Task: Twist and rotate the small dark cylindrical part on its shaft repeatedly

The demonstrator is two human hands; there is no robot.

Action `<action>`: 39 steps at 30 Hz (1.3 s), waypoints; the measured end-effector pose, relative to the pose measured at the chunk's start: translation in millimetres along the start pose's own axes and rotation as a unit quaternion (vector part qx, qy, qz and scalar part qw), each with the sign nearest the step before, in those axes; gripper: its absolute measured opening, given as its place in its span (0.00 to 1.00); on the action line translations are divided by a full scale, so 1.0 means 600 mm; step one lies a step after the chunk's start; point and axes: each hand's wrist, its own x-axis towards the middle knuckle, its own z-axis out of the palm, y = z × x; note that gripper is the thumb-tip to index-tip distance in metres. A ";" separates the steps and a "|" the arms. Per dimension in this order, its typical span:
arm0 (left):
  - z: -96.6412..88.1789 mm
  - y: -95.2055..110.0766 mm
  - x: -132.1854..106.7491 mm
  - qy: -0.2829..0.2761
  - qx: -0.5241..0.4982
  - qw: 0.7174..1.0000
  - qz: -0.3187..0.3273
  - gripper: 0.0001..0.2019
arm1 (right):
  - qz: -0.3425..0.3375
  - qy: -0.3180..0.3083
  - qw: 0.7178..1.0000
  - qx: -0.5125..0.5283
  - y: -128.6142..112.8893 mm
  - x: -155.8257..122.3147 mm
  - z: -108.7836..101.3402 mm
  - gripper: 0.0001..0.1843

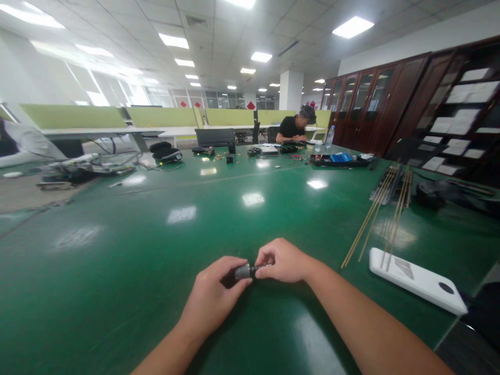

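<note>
Above the near part of the green table [156,291], my left hand [213,289] holds a small grey cylinder [242,271] between thumb and fingers. The cylinder lies roughly sideways, and a narrower dark piece [252,271] sticks out of its right end. Thumb and fingertips of my right hand [282,261] are pinched around that dark piece. A thin light tip shows by the right fingers. Exactly what kind of part this is, I cannot make out; the fingers cover some of it.
Thin brass-coloured rods [367,224] lie on the right, beside a long white device [417,281]. Tangled cables and parts [89,166] sit at the far left. A black tray [339,160] and a bottle [330,136] stand farther back, where another person [289,127] is seated.
</note>
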 end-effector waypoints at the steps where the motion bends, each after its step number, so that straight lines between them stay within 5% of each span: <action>1: 0.000 -0.001 0.000 0.000 0.000 1.000 0.000 0.10 | 0.002 -0.001 1.000 0.000 -0.001 0.000 0.000 0.07; 39: -0.002 -0.009 0.001 0.011 -0.015 1.000 -0.017 0.11 | 0.031 -0.014 0.999 0.033 -0.008 -0.008 -0.016 0.06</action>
